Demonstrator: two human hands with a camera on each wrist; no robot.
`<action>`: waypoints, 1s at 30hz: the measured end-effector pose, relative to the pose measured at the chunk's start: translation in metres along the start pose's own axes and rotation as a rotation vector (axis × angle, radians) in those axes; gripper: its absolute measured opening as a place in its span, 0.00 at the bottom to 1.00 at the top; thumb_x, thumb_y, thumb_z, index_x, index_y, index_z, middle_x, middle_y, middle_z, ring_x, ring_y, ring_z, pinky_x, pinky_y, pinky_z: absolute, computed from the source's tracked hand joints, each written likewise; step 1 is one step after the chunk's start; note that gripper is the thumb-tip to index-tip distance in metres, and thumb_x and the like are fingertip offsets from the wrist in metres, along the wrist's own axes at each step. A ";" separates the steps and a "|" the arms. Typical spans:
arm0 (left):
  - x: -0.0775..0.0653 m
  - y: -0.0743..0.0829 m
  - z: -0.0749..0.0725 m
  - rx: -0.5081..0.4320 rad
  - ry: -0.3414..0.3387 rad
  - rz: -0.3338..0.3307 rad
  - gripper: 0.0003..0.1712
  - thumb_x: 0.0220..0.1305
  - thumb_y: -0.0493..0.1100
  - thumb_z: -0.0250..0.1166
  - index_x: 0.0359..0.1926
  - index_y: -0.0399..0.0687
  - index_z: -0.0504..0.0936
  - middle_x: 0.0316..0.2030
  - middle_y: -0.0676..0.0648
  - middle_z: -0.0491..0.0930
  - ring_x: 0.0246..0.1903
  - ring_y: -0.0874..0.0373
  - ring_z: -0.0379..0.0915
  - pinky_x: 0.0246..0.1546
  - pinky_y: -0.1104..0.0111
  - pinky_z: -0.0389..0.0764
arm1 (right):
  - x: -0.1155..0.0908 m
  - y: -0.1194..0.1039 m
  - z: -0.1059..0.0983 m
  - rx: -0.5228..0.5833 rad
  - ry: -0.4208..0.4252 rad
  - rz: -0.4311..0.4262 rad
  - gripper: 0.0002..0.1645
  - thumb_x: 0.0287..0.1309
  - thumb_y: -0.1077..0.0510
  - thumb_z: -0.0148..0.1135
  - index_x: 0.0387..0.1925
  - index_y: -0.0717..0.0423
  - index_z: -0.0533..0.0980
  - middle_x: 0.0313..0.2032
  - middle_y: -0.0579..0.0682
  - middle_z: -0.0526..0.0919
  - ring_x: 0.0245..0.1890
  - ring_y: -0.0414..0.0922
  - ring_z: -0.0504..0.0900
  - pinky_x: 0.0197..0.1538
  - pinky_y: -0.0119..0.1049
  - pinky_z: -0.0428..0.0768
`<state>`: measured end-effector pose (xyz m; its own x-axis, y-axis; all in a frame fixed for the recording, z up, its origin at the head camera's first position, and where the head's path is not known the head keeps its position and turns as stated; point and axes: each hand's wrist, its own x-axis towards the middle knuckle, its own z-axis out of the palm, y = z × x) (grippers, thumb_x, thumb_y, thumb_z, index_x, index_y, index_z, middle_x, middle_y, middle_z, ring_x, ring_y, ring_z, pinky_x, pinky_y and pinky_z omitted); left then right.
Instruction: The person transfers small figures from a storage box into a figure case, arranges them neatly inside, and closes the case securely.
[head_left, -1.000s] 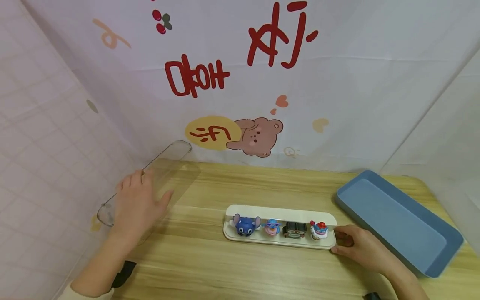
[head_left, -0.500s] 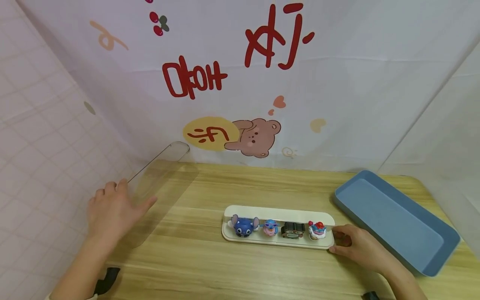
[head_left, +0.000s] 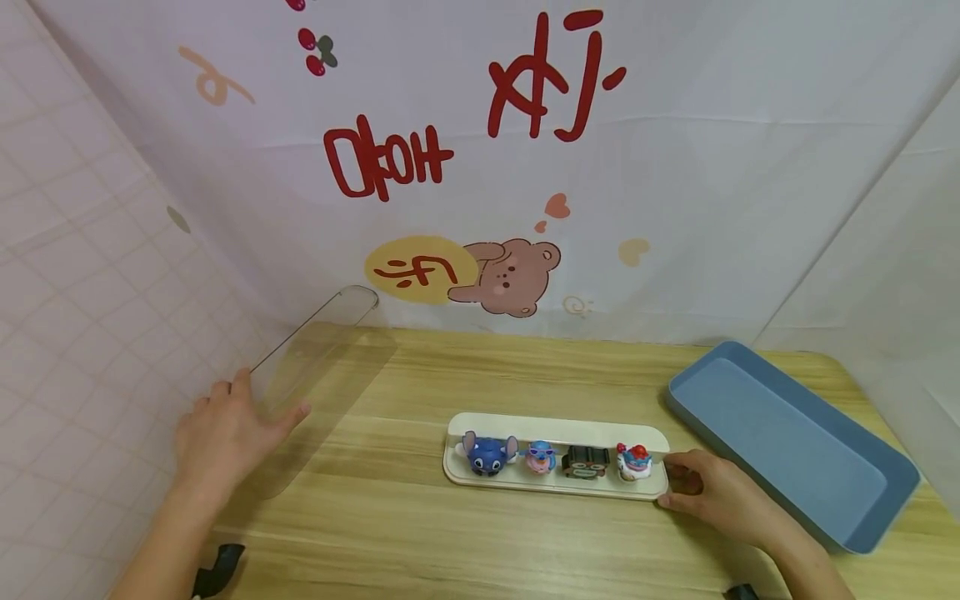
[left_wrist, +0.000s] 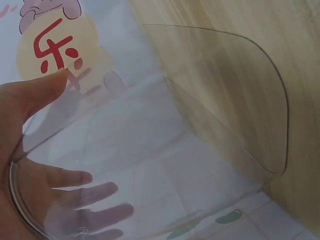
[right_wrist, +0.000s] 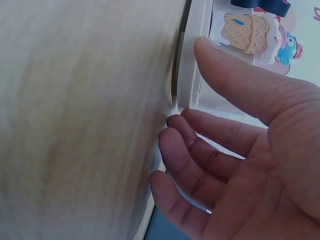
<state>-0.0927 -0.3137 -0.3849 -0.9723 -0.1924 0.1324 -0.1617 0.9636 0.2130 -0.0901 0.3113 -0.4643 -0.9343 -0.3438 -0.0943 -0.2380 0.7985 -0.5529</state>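
Observation:
In the head view, my left hand [head_left: 221, 433] is at the near end of a see-through plastic cover [head_left: 330, 367] with rounded ends, beside the left wall. Its fingers are fairly straight and show through the clear plastic [left_wrist: 150, 145] in the left wrist view, with the thumb [left_wrist: 47, 90] spread apart. My right hand [head_left: 712, 487] holds the right end of a long cream display base [head_left: 558, 425], thumb [right_wrist: 225, 75] on its edge and fingers bent round the end. Several small figures stand in a row on it, including a blue big-eared figure [head_left: 487, 452] and a dark block-shaped one [head_left: 586, 460].
A blue rectangular tray [head_left: 795, 446] lies slanted at the right, just behind my right hand. Printed white cloth [head_left: 675, 167] walls in the wooden table [head_left: 420, 542] at the back and sides. A black strap [head_left: 217, 571] shows near my left wrist.
My left hand has moved leftward and nearer along the clear cover, to its near end, and stays there over the last half second. The right hand keeps hold of the display base.

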 end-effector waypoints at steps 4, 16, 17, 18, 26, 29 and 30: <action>0.000 -0.002 0.002 -0.019 0.015 -0.020 0.69 0.56 0.82 0.64 0.68 0.19 0.67 0.54 0.16 0.72 0.46 0.16 0.71 0.32 0.34 0.75 | -0.001 -0.001 0.000 -0.001 0.001 -0.001 0.35 0.52 0.44 0.81 0.53 0.64 0.83 0.41 0.43 0.86 0.34 0.32 0.78 0.35 0.32 0.79; 0.000 -0.002 0.003 -0.051 0.047 -0.047 0.68 0.53 0.83 0.66 0.68 0.23 0.70 0.55 0.20 0.75 0.46 0.19 0.74 0.31 0.37 0.77 | 0.000 -0.001 0.000 -0.006 0.014 -0.016 0.35 0.52 0.46 0.82 0.53 0.65 0.83 0.42 0.44 0.87 0.34 0.33 0.77 0.35 0.32 0.79; 0.000 -0.002 0.003 -0.052 0.051 -0.047 0.68 0.53 0.83 0.66 0.68 0.24 0.70 0.55 0.21 0.75 0.46 0.20 0.74 0.32 0.38 0.77 | 0.000 -0.001 0.000 -0.008 0.013 -0.018 0.35 0.52 0.46 0.82 0.54 0.66 0.83 0.42 0.44 0.87 0.34 0.33 0.77 0.34 0.32 0.79; 0.000 -0.002 0.002 -0.052 0.055 -0.047 0.68 0.52 0.82 0.67 0.68 0.24 0.71 0.56 0.21 0.75 0.46 0.20 0.74 0.32 0.38 0.77 | 0.000 -0.001 0.000 -0.009 0.013 -0.015 0.35 0.52 0.46 0.82 0.54 0.65 0.83 0.42 0.44 0.86 0.34 0.33 0.77 0.34 0.32 0.79; -0.005 0.004 -0.004 -0.074 0.136 -0.018 0.62 0.52 0.76 0.73 0.67 0.26 0.73 0.57 0.23 0.77 0.47 0.21 0.76 0.32 0.37 0.78 | 0.000 0.001 0.001 -0.018 0.025 -0.032 0.34 0.52 0.46 0.82 0.53 0.65 0.83 0.41 0.43 0.86 0.33 0.33 0.76 0.33 0.33 0.77; -0.007 0.006 -0.007 -0.102 0.191 0.002 0.60 0.50 0.73 0.76 0.66 0.27 0.75 0.58 0.24 0.77 0.49 0.21 0.76 0.35 0.35 0.79 | 0.000 0.000 0.001 -0.019 0.024 -0.019 0.34 0.52 0.46 0.82 0.53 0.64 0.83 0.40 0.42 0.86 0.33 0.32 0.76 0.34 0.32 0.78; -0.008 0.008 -0.008 -0.110 0.207 0.006 0.60 0.49 0.73 0.76 0.66 0.28 0.75 0.59 0.24 0.78 0.50 0.22 0.76 0.37 0.35 0.79 | 0.000 0.000 0.001 -0.021 0.024 -0.022 0.34 0.52 0.46 0.82 0.53 0.65 0.83 0.40 0.42 0.86 0.33 0.32 0.76 0.34 0.32 0.78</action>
<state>-0.0850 -0.3065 -0.3761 -0.9162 -0.2312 0.3273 -0.1252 0.9410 0.3144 -0.0896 0.3108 -0.4652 -0.9347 -0.3498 -0.0627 -0.2637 0.8011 -0.5373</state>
